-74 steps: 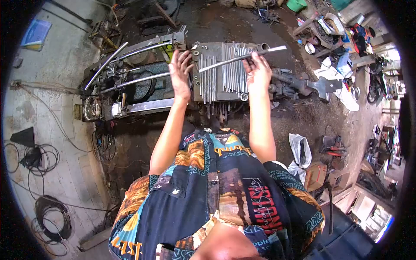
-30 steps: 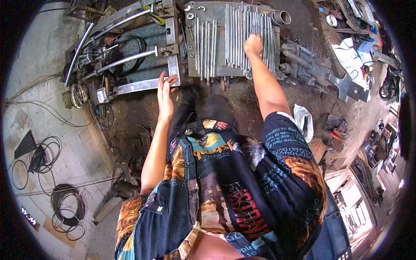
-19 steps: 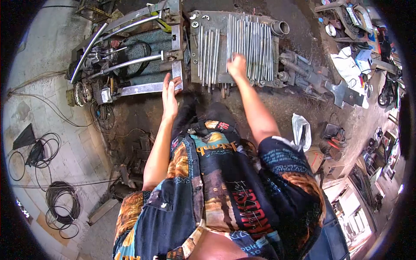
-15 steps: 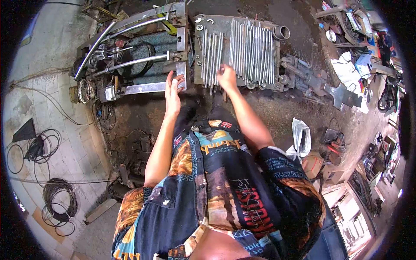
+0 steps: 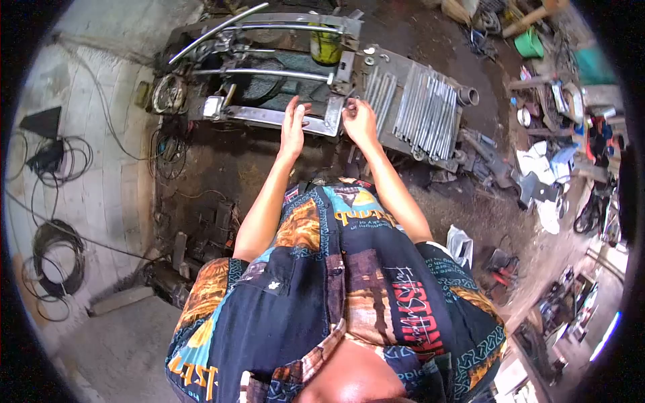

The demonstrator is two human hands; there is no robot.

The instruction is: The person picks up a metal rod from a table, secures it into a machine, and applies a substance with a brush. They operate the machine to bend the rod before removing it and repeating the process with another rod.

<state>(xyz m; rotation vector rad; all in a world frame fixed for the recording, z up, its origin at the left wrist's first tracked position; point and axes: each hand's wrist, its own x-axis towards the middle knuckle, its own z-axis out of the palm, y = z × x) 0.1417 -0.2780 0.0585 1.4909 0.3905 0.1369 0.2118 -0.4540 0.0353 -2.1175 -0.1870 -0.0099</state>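
Grimy dark workshop floor (image 5: 248, 158) here, with the bare left hand (image 5: 291, 131) open and the right hand (image 5: 361, 124) curled, can't tell if it's gripping anything. Past them, a flat silver metal bar (image 5: 269, 117) and straight grey metal rods (image 5: 428, 111) on a plate (image 5: 398, 62), then a green bucket (image 5: 529, 43) way back.

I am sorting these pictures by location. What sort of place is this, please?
Probably a metalworking or repair workshop: rows of metal rods, a machine frame and a stained floor.

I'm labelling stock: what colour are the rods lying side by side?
The rods are silvery grey, clearest in the head view.
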